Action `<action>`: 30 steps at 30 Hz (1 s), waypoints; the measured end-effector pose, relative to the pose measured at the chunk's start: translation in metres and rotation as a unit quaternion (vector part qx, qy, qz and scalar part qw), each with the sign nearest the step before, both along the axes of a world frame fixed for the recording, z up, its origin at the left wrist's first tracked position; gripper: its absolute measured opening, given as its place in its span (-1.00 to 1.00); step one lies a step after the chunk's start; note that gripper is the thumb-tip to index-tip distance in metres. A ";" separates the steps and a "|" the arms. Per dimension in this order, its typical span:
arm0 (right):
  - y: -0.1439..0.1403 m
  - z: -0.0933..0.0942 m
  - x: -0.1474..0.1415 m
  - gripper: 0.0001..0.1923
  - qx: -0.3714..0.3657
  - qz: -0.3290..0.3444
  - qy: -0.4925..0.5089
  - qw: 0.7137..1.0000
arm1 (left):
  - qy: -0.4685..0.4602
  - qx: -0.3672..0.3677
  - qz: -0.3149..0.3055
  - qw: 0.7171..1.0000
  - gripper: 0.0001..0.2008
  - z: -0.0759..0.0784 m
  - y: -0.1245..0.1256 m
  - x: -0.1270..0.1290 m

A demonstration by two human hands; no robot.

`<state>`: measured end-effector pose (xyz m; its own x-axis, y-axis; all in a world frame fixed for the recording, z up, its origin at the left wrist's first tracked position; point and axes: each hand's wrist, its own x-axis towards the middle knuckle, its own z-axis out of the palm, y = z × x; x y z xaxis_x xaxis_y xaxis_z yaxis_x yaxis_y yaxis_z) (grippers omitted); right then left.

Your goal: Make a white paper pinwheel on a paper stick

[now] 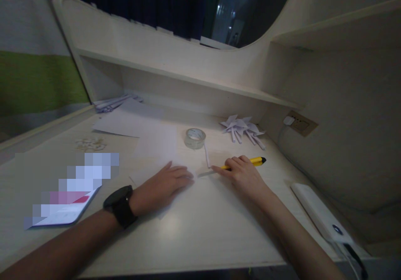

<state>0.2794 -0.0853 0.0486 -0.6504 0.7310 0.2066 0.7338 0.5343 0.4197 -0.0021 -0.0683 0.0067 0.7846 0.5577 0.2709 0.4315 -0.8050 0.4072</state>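
Observation:
My left hand (166, 186) lies flat on a sheet of white paper (147, 173), fingers stretched out to the right. In my right hand (246, 177) is a yellow utility knife (258, 161) with a black end. Its blade points left, low over the desk near the left fingertips. I cannot tell whether the blade touches the paper. Just beyond the knife, a thin rolled paper stick (207, 155) leads towards a roll of clear tape (194, 138).
Several paper pinwheels (239, 125) on sticks lie at the back right. Paper sheets (128, 117) and folded strips are at the back left. A small pile of pale bits (90, 144) and a phone (65, 213) lie left, and a white power bank (319, 211) right.

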 end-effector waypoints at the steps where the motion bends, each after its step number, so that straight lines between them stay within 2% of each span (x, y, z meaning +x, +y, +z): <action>1: 0.000 0.000 0.000 -0.59 0.001 0.000 -0.002 1.000 | -0.003 0.000 -0.003 1.000 -0.70 0.000 0.000 0.000; 10: 0.001 -0.001 0.000 -0.58 0.004 0.004 -0.003 1.000 | -0.004 0.005 -0.001 1.000 -0.70 -0.001 0.001 0.000; 17: -0.002 0.005 -0.004 -0.59 -0.003 0.005 -0.017 1.000 | 0.008 -0.007 0.001 1.000 -0.70 0.004 -0.001 0.001; 24: -0.002 0.011 -0.007 -0.59 0.009 0.015 -0.046 0.999 | -0.009 0.000 -0.003 1.000 -0.70 -0.001 0.001 0.001; 30: -0.003 0.017 -0.011 -0.61 0.015 0.024 -0.066 0.997 | 0.003 0.002 -0.009 1.000 -0.70 0.000 0.002 0.001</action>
